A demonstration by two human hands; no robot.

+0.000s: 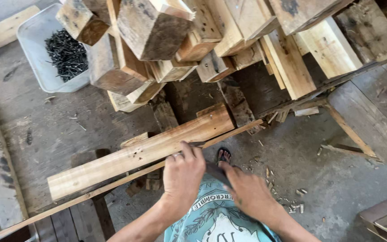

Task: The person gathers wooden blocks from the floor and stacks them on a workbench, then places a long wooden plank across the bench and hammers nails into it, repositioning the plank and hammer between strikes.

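- Two hands work at a long pale plank (139, 154) lying aslant on the wooden table (45, 130)
- Left hand (183, 175) rests on the plank's near edge, fingers pressed together and curled over it
- Right hand (247, 190) has its fingers closed around a dark tool (215, 172) just beside the left hand
- A thin strip (113, 183) runs along the plank's near side
- Grey tray of dark nails (66, 54) sits well apart, beside stacked timber blocks (153, 31)

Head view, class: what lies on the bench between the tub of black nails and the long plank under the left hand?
Only bare, stained bench top with stray splinters lies between tub and long plank.
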